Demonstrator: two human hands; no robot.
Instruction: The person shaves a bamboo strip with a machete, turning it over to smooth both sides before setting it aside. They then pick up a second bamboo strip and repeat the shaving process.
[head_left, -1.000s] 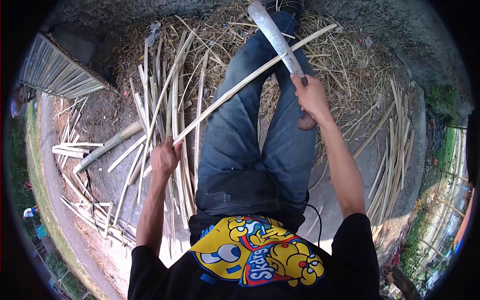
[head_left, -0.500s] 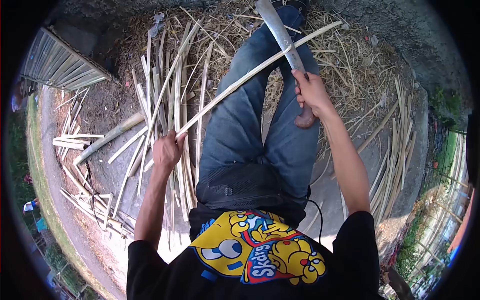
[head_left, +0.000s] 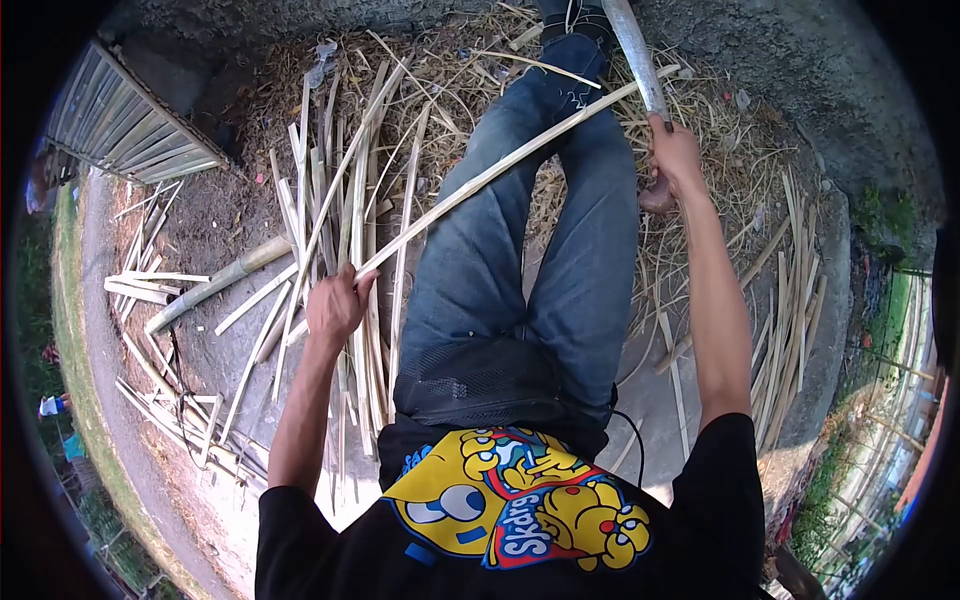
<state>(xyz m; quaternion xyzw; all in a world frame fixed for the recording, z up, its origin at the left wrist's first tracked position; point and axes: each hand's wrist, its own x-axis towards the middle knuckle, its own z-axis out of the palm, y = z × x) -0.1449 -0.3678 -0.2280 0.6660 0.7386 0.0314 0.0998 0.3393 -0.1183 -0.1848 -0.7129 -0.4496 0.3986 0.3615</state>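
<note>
A long pale bamboo strip [head_left: 490, 172] slants across my jeans, from lower left to upper right. Its lower end is in my left hand [head_left: 337, 305], fingers closed round it. My right hand [head_left: 675, 160] grips the brown handle of a large knife [head_left: 637, 55], whose grey blade points up to the top edge of the view. The blade lies close to the strip's far end; whether they touch I cannot tell. The handle's rounded butt shows below my right fist.
Loose split strips [head_left: 355, 220] lie on the ground left of my legs, beside a thicker bamboo pole [head_left: 225, 280]. More strips [head_left: 790, 330] are heaped at the right. Thin shavings [head_left: 710, 200] surround my feet. A slatted bamboo panel [head_left: 130, 120] stands at the upper left.
My right hand and the knife have moved right and slightly up, toward the strip's far end. The strip's far end sits a little lower. My left hand has hardly moved.
</note>
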